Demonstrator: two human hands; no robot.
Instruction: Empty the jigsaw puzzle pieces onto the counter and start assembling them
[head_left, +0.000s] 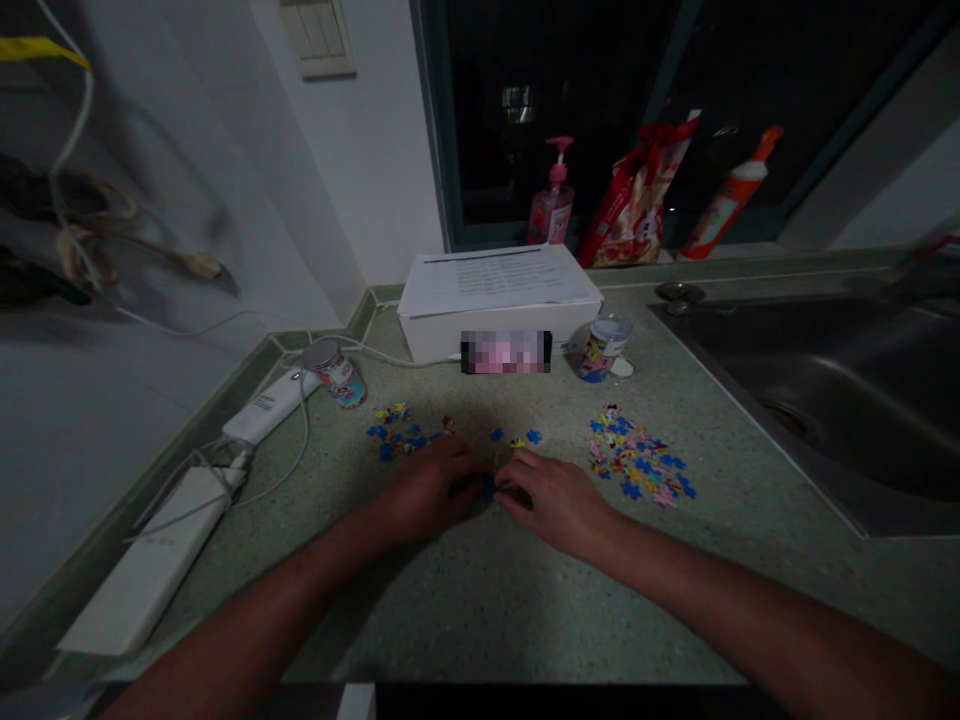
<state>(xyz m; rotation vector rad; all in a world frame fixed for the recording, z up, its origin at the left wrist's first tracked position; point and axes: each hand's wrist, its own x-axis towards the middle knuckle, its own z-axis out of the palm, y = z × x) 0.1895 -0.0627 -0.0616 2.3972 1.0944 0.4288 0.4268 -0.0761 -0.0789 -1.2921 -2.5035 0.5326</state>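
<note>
Jigsaw pieces (489,488) sit between the two hands near the middle of the worktop (465,610), where a dark blue piece shows at the fingertips. The left hand (431,490) and right hand (555,500) meet there, palms down, their fingers curled inward and nearly touching. The dim light and the hands' own shadow hide whether either hand is pinching the piece.

Just ahead of the fingertips lie a few loose blue pieces (533,436). Toward the left sits a scattered blue-and-yellow cluster (401,432), and toward the right a larger heap of blue, pink and yellow pieces (637,458).

Farther back, near the rear edge, stands a white box (499,345) with a printed sheet (495,280) on top. Two printed cans flank it: one (337,373) toward the left and one (601,348) toward the right. Two white power strips (150,560) lie along the left edge, with cables running across the corner. A steel sink (825,400) is set into the right side. On the sill behind stand a pink pump bottle (551,200), a red bag (637,195) and an orange-capped bottle (727,195).
</note>
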